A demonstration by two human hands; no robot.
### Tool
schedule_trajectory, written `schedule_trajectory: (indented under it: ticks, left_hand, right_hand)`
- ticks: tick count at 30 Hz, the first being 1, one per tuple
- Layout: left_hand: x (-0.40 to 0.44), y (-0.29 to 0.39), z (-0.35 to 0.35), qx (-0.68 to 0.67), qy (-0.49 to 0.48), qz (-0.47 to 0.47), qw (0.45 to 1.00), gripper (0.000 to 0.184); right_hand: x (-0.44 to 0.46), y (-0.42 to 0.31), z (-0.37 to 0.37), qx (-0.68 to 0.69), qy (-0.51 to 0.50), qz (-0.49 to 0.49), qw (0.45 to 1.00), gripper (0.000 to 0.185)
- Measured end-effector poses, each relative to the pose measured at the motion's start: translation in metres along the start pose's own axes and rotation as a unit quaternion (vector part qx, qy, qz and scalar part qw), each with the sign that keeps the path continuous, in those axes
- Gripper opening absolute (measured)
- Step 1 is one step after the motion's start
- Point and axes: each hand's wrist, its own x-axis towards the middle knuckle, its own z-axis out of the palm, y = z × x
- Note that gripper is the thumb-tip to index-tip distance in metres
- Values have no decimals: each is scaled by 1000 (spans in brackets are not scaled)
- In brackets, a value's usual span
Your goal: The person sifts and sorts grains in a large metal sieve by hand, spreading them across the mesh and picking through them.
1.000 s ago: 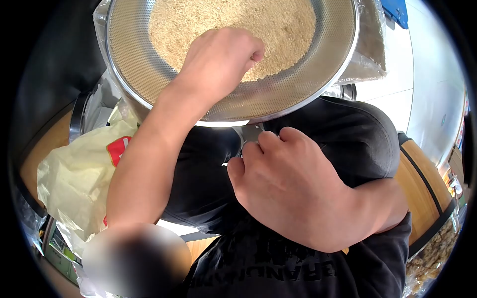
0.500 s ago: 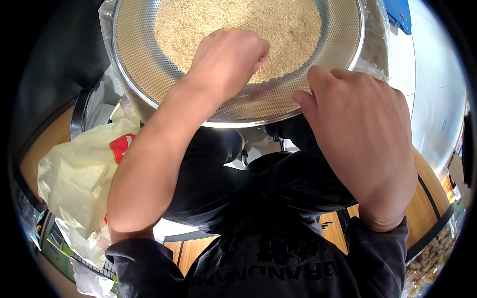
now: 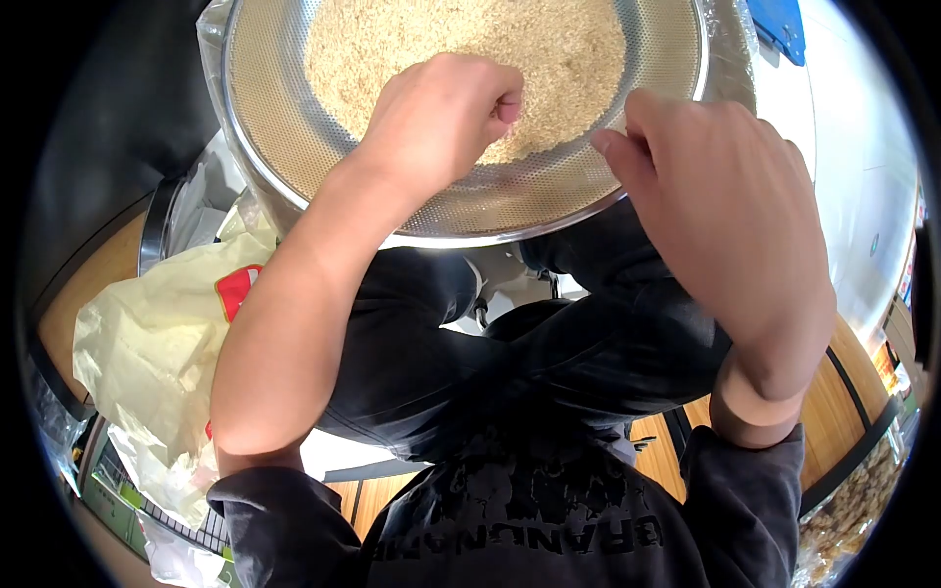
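Observation:
A large round perforated metal sieve (image 3: 284,162) holds a broad layer of small, pale tan grains (image 3: 559,73). Over the near part of the grains is my left hand (image 3: 441,113), closed with its fingers curled under; whatever is in them is hidden. At the sieve's right rim, my right hand (image 3: 730,196) is bent downward. Its thumb points left beside the curled index finger, and the other fingertips are out of sight behind the hand. Whether this hand touches the rim, I cannot tell.
Clear plastic (image 3: 733,59) surrounds the sieve's outside. A pale yellow plastic bag (image 3: 147,343) with a red patch lies at the left. My dark-trousered legs (image 3: 529,363) are below the sieve. A blue object (image 3: 779,29) is at the upper right, and bagged brown pieces (image 3: 853,519) are at the lower right.
My right hand has risen and turned slightly, its thumb moving up and away from the sieve's near rim. My left hand has shifted slightly left. The sieve has tilted or moved a little.

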Motion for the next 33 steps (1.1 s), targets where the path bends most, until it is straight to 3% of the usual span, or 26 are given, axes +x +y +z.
schedule_trajectory:
  ticks: [9,13,17,23,25,26,30,32,33]
  left_hand:
    - [-5,-5,-9,-53,31,30,998,13]
    - [-7,-6,-15,-146,50,24,988,9]
    - [-15,-3,-31,-215,73,23,974,4]
    - [-69,28,-68,-144,20,60,988,6]
    - [-94,46,-68,-96,-12,84,992,8]
    - [-104,56,-68,-82,-27,95,992,7]
    - [-129,70,-43,-38,-49,65,996,9]
    - [-134,69,-36,66,-128,67,987,8]
    - [-134,69,-33,65,-122,59,989,8]
  right_hand:
    - [10,24,7,15,36,42,998,35]
    - [13,22,2,38,-8,83,996,39]
    - [15,20,2,19,31,63,997,39]
    - [21,12,-5,36,-18,86,995,38]
    - [19,17,9,34,61,-18,997,31]
    - [20,13,13,31,65,-23,997,31]
    - [34,-15,18,14,-11,-58,998,25]
    - [42,-19,39,25,29,-181,983,20]
    - [45,-25,40,25,-23,-187,982,21]
